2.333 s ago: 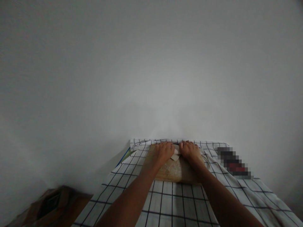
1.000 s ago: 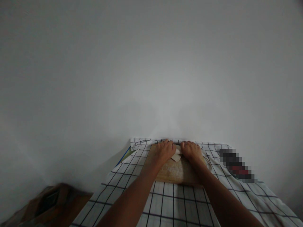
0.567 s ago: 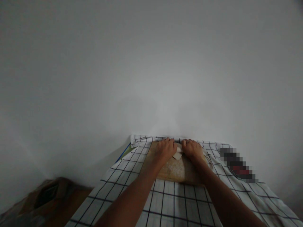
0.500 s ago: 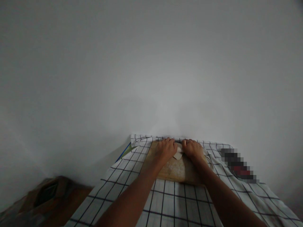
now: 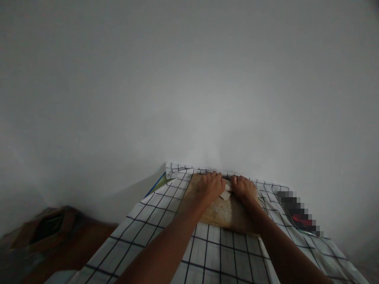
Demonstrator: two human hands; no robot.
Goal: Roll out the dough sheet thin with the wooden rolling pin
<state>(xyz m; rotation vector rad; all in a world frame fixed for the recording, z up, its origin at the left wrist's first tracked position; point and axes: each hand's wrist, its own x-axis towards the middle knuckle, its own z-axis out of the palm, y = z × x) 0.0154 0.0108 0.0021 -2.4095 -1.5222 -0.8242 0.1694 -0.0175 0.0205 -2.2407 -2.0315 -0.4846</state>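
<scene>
The left hand [image 5: 211,187] and right hand [image 5: 244,189] rest palm-down with curled fingers, grip undeterminable, either side of the pale dough piece [image 5: 225,195], which lies exposed at the far edge of the floured wooden board [image 5: 227,216] on a checked cloth [image 5: 219,256].

Two bare forearms enter from the bottom of the view: the left forearm [image 5: 166,246] and the right forearm [image 5: 281,248], both long and smooth, tapering toward the wrists. The left hand [image 5: 211,188] and the right hand [image 5: 244,189] have rounded, broad backs. The fingers [image 5: 214,177] are short-looking in this dim view, their nails too small to make out.
</scene>
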